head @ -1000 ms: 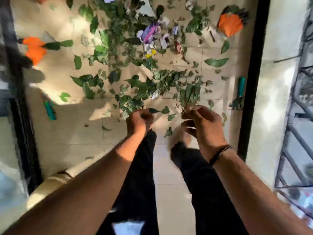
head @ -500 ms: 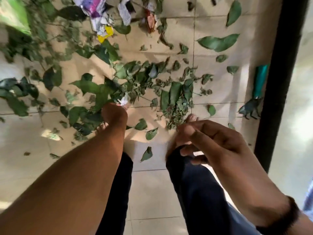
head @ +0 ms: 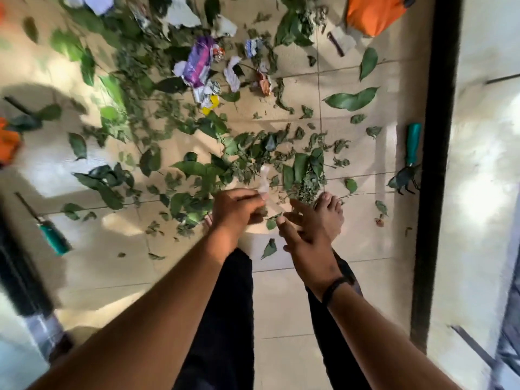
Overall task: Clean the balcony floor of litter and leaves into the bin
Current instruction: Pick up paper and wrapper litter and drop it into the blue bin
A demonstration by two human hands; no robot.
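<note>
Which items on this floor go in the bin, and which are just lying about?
For the bin:
green leaves
purple wrapper
torn paper scraps
white scrap in the left hand

Lying about:
teal-handled hand rake
teal-handled tool
orange object

The left hand (head: 236, 209) now pinches a white scrap (head: 264, 181), lifted at 12 o'clock. The right hand (head: 305, 237) has opened, fingers spread.

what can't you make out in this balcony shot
- Head view: the white scrap above the left hand is motion-blurred; paper or plastic is unclear.
- The orange object is cut off by the top edge.
- The left foot is mostly hidden by the left hand.
- No bin is in frame.
</note>
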